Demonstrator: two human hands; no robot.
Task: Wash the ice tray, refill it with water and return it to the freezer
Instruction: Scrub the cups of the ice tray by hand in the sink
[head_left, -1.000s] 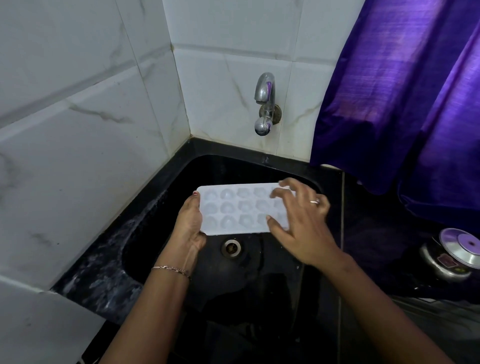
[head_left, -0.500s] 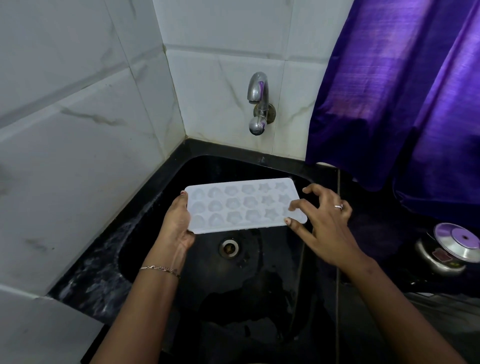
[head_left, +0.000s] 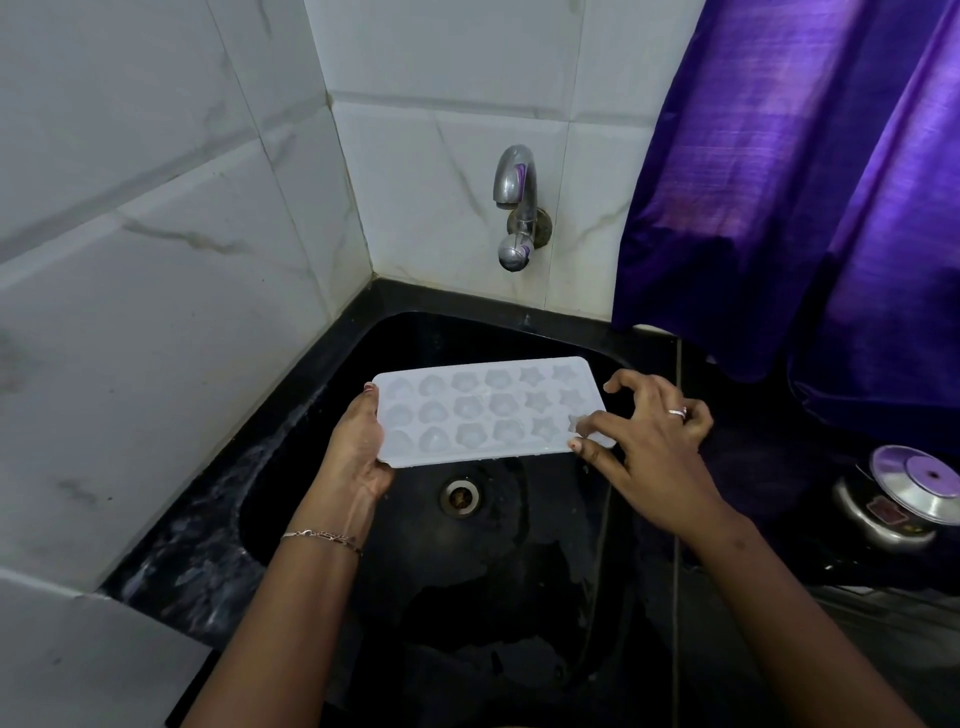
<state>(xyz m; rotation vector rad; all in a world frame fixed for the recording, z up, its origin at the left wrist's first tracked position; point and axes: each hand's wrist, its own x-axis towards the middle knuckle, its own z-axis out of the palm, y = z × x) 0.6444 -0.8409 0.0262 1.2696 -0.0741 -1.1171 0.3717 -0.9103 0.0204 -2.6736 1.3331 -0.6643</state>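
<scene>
Hands both hold the tray (head_left: 488, 410). The left hand (head_left: 358, 452) grips its short end at 9 o'clock, palm against the edge and one fingertip hooked over the far corner. The right hand (head_left: 657, 441) pinches the near corner at 4 o'clock between thumb and forefinger; its other fingers are loosely curled, clear of the plastic.

The tray is held roughly level, cells up, above the sink (head_left: 519, 597), with the drain (head_left: 460, 497) just past its near edge at 6 o'clock. The tap (head_left: 517, 208) is on the wall at 12 o'clock from the tray, and no water runs from it. The counter (head_left: 197, 551) at 8 o'clock glistens wet. A curtain (head_left: 779, 182) hangs at 2 o'clock, and a steel pot (head_left: 898, 499) stands well apart at 4 o'clock.

The cells look empty, though a thin film of water cannot be ruled out. Drops along the near edge suggest the tray has been wetted, so washing is probably under way or done. Refilling seems yet to come, and no freezer is in view: most of the task is left.
</scene>
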